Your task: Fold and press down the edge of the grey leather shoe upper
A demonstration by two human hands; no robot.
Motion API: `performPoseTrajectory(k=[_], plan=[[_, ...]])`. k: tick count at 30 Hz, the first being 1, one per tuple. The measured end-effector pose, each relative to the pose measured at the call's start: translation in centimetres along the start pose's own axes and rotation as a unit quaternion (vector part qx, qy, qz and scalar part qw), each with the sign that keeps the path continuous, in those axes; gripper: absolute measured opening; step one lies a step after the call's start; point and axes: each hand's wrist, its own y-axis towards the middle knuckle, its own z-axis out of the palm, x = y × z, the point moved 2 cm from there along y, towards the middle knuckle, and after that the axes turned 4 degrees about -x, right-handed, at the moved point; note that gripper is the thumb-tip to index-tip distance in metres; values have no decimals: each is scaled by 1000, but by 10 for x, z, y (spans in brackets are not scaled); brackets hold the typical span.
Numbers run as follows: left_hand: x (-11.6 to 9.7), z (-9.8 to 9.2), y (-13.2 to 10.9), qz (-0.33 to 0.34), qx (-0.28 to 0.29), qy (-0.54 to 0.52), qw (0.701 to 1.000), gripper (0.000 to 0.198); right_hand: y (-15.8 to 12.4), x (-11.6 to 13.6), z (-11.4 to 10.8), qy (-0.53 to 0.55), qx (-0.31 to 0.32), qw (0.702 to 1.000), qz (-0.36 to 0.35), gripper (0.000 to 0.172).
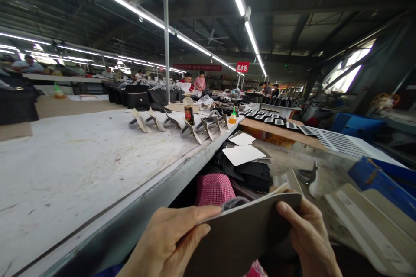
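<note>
Both hands hold a grey flat panel point(240, 236) with a pale edge, low in the middle of the view. My left hand point(169, 238) grips its left side, thumb on top and fingers curled under. My right hand point(308, 236) pinches its right edge, thumb laid over the face. Just beyond the panel lie a red checked cloth point(214, 188) and a heap of dark pieces topped with white cut sheets point(243, 154).
A long white worktable point(81, 160) with a metal edge runs on the left, carrying a row of bent grey and cream parts point(182, 123), a dark bottle point(188, 110) and an orange glue bottle point(232, 117). Blue crates point(377, 173) stand right. Other workers sit far back.
</note>
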Motion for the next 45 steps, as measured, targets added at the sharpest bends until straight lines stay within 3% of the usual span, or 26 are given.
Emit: performPoseTrajectory(k=[13,20,26,29,31,36,41,45], plan=[[6,-4,-2,-5,35,35,999,33,-3,9,3,-7,7,1000,0,31],[11,-1,-5,-68,-35,62,995,31,2,8,-1,6,-4,1000,22,33],[8,-1,4,-109,69,-87,988,29,4,7,-3,4,-3,1000,27,40],[11,-4,9,-128,136,-38,982,26,-1,12,-3,-12,-6,1000,20,38],[13,-4,11,-123,147,28,981,23,-8,20,1,-39,6,999,1,33],[15,7,13,-81,71,95,990,29,-26,41,10,-101,22,993,-57,25],[10,18,8,16,-10,41,999,38,-22,34,-1,-54,-38,998,4,30],[10,22,6,27,-25,-9,999,34,-14,25,-3,7,-36,998,52,35]])
